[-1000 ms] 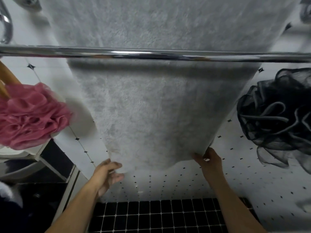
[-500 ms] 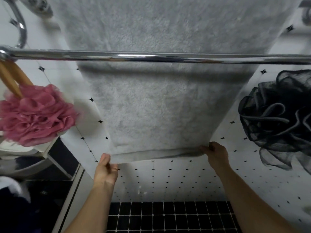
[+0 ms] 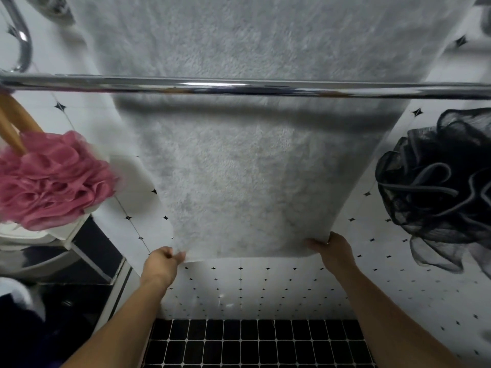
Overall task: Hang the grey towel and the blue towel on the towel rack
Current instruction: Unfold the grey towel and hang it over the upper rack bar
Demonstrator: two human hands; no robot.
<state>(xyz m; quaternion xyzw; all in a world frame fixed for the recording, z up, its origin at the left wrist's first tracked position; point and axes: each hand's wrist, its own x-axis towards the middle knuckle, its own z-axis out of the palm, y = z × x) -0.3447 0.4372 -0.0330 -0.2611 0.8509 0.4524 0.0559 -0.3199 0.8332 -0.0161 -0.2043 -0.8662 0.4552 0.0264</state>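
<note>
Both arms extended; left hand [image 3: 162, 262] and right hand [image 3: 335, 251] each pinch grey towel [image 3: 239, 197] bottom corner.

A pink mesh pouf [image 3: 50, 179] shows at nine o'clock, with two wooden handles [image 3: 22, 116] touching its upper left. A black mesh pouf [image 3: 435, 187] is at three o'clock. Behind both runs a white tiled wall [image 3: 265, 285] dotted with small black diamonds. Black square tiles [image 3: 252, 343] fill six o'clock.

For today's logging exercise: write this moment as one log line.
grey towel hanging | left hand pinches corner | right hand grips corner
</note>
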